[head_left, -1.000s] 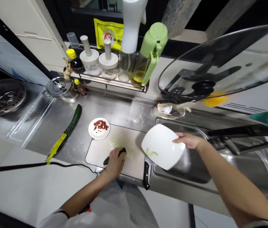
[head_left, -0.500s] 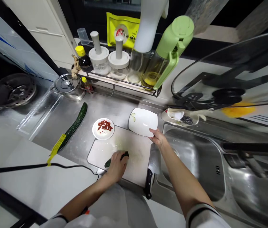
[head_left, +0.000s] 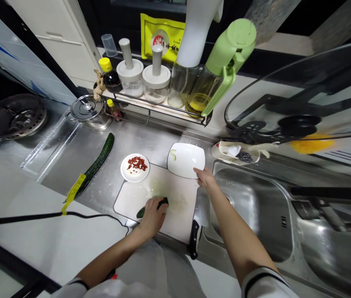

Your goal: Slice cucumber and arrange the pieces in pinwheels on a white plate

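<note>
Kitchen corner: steel desk along a pale wall, sink set into its right side, seasoning rack behind.

Left hand: palm down, fingers curled over and closed on a cucumber piece, both dark ends showing. The piece lies on the near half of the cutting board. Forearm comes in from lower left, elbow bent.

Right hand: closed on the near right rim of a square plate, thumb on top; fingers underneath hard to make out. Arm stretched from lower right, across the sink's near left corner.

Change: a second ago the plate was tilted over the sink. Now level, at the board's far right corner, apparently set down, with pale green slices near its left side. Judgement: plate now stands within easy reach of the cucumber piece. Left hand unchanged on its hold.

Farther out: knife along the board's right edge, handle toward the person; round dish of chopped red bits at the board's far left corner; whole cucumber well left, yellow strip at its near end; lidded pot behind that.
</note>
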Available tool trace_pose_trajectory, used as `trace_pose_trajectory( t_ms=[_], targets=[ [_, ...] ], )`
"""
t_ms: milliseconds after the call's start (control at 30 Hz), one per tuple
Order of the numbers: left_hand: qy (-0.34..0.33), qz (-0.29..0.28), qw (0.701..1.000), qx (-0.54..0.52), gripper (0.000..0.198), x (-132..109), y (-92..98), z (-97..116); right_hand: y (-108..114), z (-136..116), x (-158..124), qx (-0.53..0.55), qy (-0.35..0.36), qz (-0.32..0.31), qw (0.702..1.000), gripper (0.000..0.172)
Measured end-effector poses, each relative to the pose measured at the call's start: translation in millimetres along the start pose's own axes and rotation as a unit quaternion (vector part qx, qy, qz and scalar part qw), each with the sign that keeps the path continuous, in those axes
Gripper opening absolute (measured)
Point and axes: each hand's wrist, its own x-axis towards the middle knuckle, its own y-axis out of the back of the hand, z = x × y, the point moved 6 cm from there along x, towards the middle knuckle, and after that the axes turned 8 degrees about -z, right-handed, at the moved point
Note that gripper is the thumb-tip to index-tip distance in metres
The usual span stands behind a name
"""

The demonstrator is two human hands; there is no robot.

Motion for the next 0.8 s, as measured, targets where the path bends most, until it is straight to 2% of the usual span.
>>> trace_pose_trajectory(
  t_ms=[133,367,467,533,567,700,800],
  targets=[
    [0.005,-0.004,1.000,0.003,0.039,0,0.5,1,14,-9,0,-0.144,0.022,0.056,0.988,0.026],
    [0.007,0.009,1.000,-0.005,0.037,0,1.8,0,20,-14,-4,-0.285,0.040,0.086,0.954,0.042],
    [0.008,0.006,1.000,-0.009,0.037,1,2.4,1,16,-24,-15,-0.358,0.067,0.138,0.921,0.052],
    [0.008,0.002,1.000,-0.011,0.036,1,2.4,1,3,-37,-24,-0.395,0.116,0.162,0.897,0.050],
    [0.009,-0.001,1.000,-0.011,0.036,1,2.3,1,-9,-43,-27,-0.403,0.140,0.154,0.891,0.048],
    [0.016,-0.008,1.000,-0.004,0.035,2,1.5,0,-75,-63,-26,-0.421,0.171,0.066,0.889,0.043],
    [0.022,-0.012,1.000,-0.002,0.033,2,0.6,0,-118,-74,-19,-0.431,0.167,0.046,0.886,0.045]
  ],
)
